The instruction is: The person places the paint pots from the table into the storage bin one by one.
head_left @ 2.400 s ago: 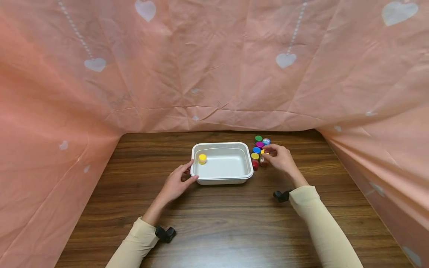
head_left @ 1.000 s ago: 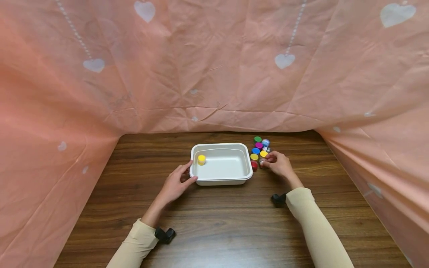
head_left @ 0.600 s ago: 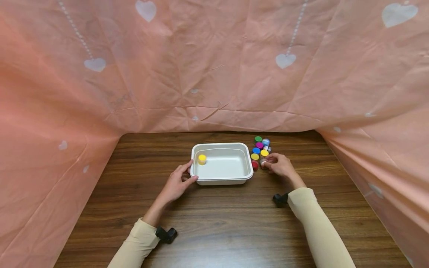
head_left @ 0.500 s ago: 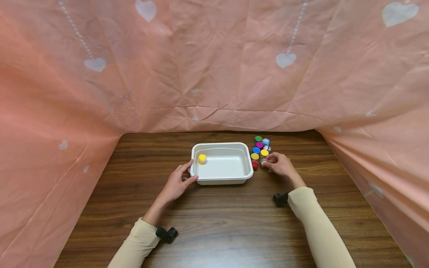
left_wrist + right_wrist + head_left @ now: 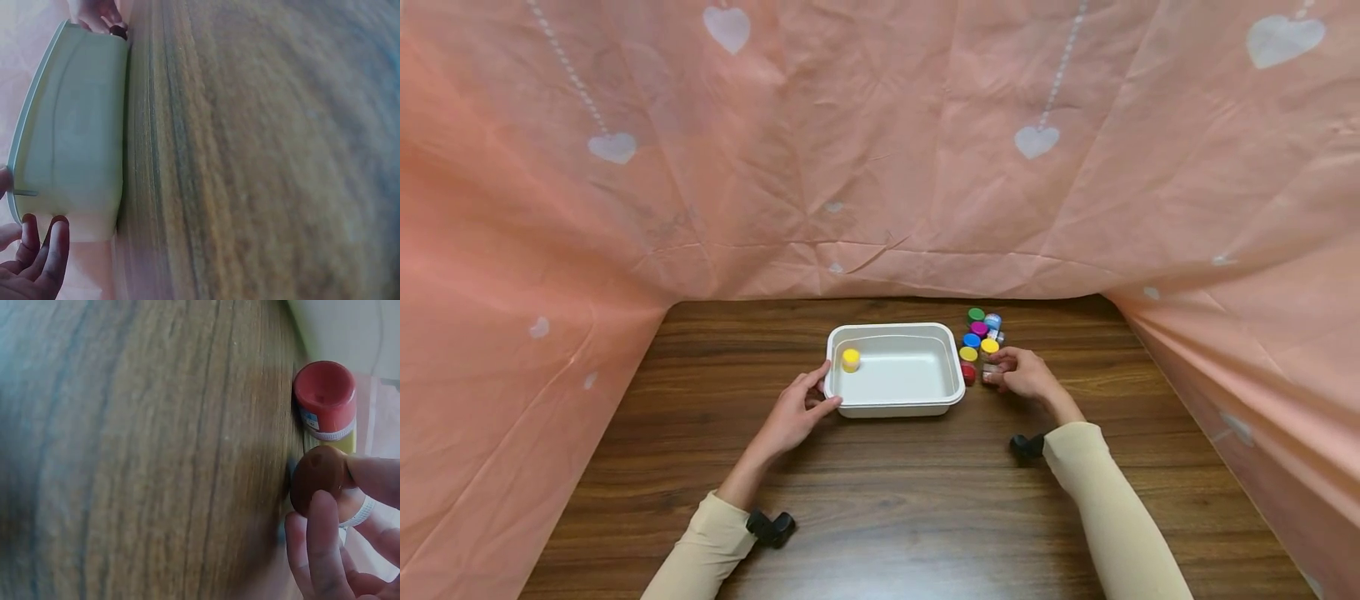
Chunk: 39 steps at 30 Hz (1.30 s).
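Observation:
My left hand (image 5: 793, 412) holds the left front corner of a white rectangular tray (image 5: 891, 411), thumb at the rim and fingertips against the outer wall. Inside the tray, towards its left end, stands a small yellow-lidded paint pot (image 5: 851, 360). To the right of the tray, my right hand (image 5: 1030, 379) pinches a small brown pot (image 5: 311, 480) between thumb and fingers. That pot looks tilted in the right wrist view, and the fingers cover part of it. Close beside it stands a red pot (image 5: 325, 394). Just behind is another yellow-lidded pot (image 5: 990, 345).
More small pots cluster along the tray's right side, with lids in dull yellow (image 5: 968, 354), blue (image 5: 972, 341), magenta (image 5: 979, 328) and green (image 5: 976, 314). A light-blue one (image 5: 992, 321) lies behind. Pink cloth (image 5: 880, 167) hangs around the brown wooden table (image 5: 880, 500).
My right hand has moved from the yellow-lidded pot slightly nearer to me and taken hold of the brown pot. My left hand and the tray have stayed in place.

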{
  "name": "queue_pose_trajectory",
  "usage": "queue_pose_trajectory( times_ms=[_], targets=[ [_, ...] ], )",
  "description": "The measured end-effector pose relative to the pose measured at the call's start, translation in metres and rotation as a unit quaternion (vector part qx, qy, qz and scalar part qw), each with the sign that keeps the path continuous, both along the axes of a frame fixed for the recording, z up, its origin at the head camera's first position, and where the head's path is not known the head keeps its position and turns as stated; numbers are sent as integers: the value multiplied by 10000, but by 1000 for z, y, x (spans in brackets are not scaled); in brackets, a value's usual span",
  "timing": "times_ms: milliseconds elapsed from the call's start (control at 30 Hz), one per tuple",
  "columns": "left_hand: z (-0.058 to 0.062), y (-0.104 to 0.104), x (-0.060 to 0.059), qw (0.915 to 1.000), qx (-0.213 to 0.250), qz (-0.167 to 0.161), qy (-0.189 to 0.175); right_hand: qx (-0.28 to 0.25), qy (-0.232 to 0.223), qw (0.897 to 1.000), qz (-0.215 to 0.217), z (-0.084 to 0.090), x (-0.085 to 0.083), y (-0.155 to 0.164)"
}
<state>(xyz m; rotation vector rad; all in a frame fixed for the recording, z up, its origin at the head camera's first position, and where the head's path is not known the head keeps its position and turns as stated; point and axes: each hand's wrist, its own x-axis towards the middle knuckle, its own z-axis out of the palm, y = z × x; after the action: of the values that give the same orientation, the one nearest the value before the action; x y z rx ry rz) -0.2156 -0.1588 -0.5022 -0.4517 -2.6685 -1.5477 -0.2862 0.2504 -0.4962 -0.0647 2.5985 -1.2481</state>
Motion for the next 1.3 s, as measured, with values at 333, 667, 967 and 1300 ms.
queue_pose_trajectory(
  times_ms=[333,667,967,1300],
  targets=[
    [0,-1,-1,10000,44,-60,4,25,324,9994,-67,9,4,-2],
    [0,-1,0,10000,-23,-81,34,-138,1118,9936,-72,38,8,-13],
    [0,-2,0,9999,-87,-63,42,-381,1350,9901,101,63,19,-34],
    [-1,-1,0,9997,136,-116,163,-588,1422,9871,439,74,23,-68]
  ],
)
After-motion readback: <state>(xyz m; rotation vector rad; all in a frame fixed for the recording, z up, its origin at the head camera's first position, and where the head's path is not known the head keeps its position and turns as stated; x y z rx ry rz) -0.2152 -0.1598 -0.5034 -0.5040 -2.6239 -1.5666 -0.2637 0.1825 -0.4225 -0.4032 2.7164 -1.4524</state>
